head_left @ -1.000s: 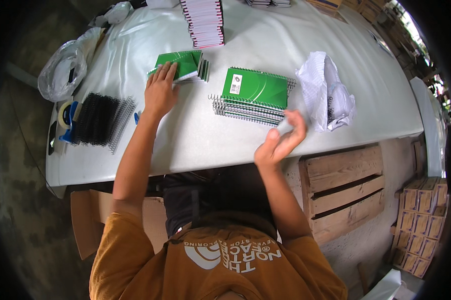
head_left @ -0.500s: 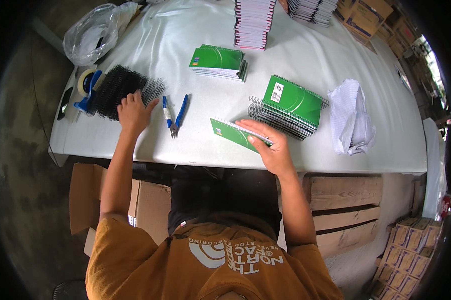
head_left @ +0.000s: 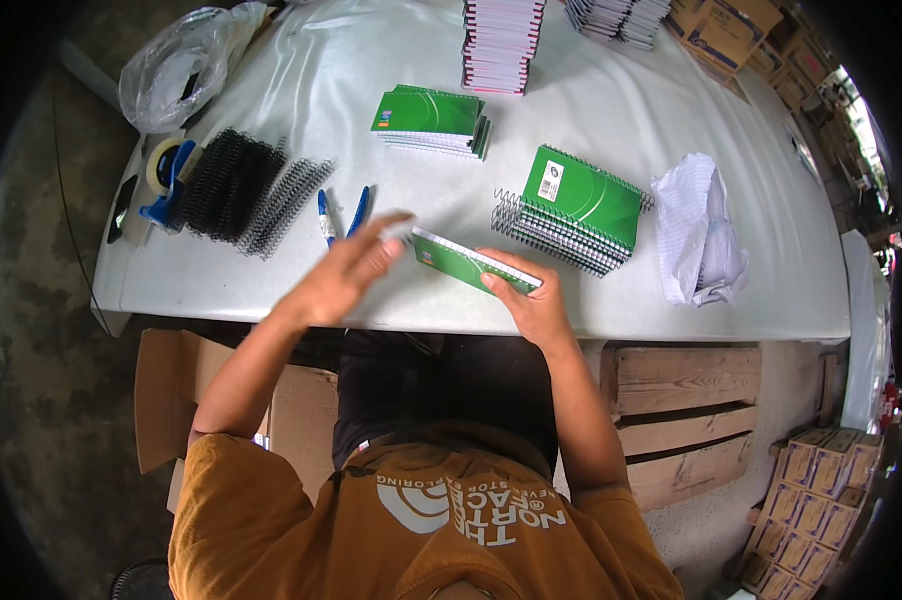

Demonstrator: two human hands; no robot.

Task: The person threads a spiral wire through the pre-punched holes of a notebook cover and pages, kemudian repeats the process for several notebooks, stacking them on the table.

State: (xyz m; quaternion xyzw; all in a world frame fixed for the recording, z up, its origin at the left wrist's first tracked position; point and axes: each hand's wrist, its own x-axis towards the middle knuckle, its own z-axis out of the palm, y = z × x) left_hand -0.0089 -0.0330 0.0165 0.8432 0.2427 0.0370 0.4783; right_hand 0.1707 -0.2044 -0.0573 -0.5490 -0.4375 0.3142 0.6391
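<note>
My right hand (head_left: 531, 300) grips a small green notebook (head_left: 461, 262) by its right end, thumb on the cover and the punched edge upward. Close to the notebook's left end is my left hand (head_left: 346, 275), smeared by motion; whether its fingers hold anything is unclear. Behind that hand lie blue-handled pliers (head_left: 359, 208), their jaws hidden. Black spiral binding coils (head_left: 233, 185) are heaped at the left. A stack of coil-bound green notebooks (head_left: 586, 205) sits to the right, with a shorter stack of green notebooks (head_left: 426, 112) farther back.
A blue tape dispenser (head_left: 174, 185) stands by the coils, near a clear plastic bag (head_left: 181, 80). Right of the bound notebooks rests a crumpled white bag (head_left: 701, 235). A tall notebook stack (head_left: 501, 45) rises at the back. An open cardboard box (head_left: 306, 405) is below the table's front edge.
My left hand has moved from the coils rightward to the notebook's left end, passing in front of the pliers. The right hand still holds the notebook, tilted slightly differently.
</note>
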